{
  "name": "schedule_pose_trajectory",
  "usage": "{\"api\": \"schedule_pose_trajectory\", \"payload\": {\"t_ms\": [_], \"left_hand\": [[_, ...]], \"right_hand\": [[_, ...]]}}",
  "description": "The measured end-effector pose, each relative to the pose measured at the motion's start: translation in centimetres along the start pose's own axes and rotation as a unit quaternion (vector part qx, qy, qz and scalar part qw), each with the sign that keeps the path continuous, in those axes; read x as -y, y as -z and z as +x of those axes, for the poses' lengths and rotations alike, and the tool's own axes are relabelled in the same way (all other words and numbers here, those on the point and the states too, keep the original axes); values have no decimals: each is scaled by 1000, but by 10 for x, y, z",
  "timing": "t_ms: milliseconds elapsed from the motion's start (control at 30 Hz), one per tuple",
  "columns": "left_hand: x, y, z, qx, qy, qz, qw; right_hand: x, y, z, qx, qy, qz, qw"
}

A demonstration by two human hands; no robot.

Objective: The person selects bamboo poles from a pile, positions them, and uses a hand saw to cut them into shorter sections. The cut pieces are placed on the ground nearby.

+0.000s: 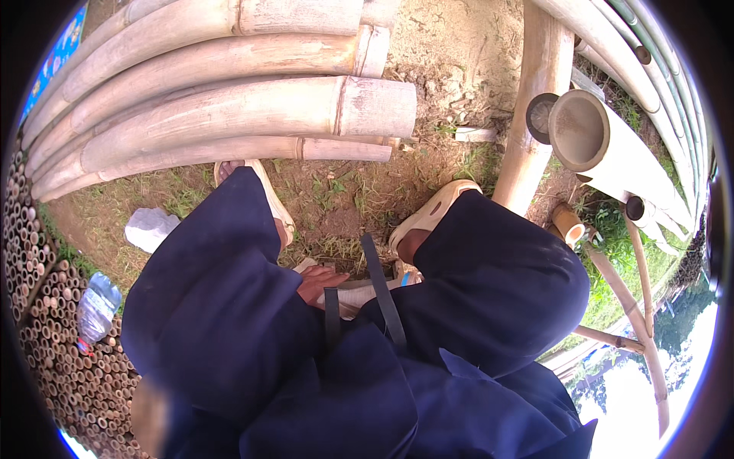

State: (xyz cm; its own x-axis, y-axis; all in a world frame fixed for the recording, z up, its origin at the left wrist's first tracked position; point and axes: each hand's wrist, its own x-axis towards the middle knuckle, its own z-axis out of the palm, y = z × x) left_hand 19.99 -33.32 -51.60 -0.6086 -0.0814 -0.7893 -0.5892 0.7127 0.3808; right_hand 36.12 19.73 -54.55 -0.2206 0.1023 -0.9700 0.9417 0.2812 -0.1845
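Between my knees, part of my left hand (317, 284) shows from under the left trouser leg. Its fingers lie stretched out toward the right, flat against a pale piece (353, 295) that looks like split bamboo, mostly covered by my clothes. The hand is open, and I see nothing gripped in it. Its wrist and forearm are hidden behind my leg. Two dark straps (382, 287) hang down beside the fingers. My right hand does not show. My dark blue trousers (489, 283) fill the lower middle, with a cream clog (436, 210) on each foot.
Thick bamboo poles (252, 111) lie stacked ahead on the left. More poles, including a wide hollow one (579, 130), stretch out at right, near a branch support (631, 314). At left are a water bottle (98, 307), a whitish plastic bag (151, 229) and many cut bamboo ends (92, 409).
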Motion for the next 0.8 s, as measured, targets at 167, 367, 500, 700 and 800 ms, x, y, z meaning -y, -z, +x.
{"api": "schedule_pose_trajectory", "payload": {"t_ms": [167, 367, 500, 700, 800], "left_hand": [[-1, 82, -60, -90, 95, -135, 982], [-23, 80, -50, -92, 39, -253, 962], [-52, 40, -16, -69, -20, -325, 943], [-105, 81, -42, -107, -115, -391, 907], [-165, 95, -51, -87, -188, -396, 895]], "right_hand": [[-16, -4, 2, -16, 45, -13, 999], [-48, 34, -34, -58, 89, -73, 992], [-82, 85, -101, -105, 84, -155, 979], [-115, 238, -255, -381, 92, -140, 909], [-63, 272, -324, -553, 349, 61, 754]]}}
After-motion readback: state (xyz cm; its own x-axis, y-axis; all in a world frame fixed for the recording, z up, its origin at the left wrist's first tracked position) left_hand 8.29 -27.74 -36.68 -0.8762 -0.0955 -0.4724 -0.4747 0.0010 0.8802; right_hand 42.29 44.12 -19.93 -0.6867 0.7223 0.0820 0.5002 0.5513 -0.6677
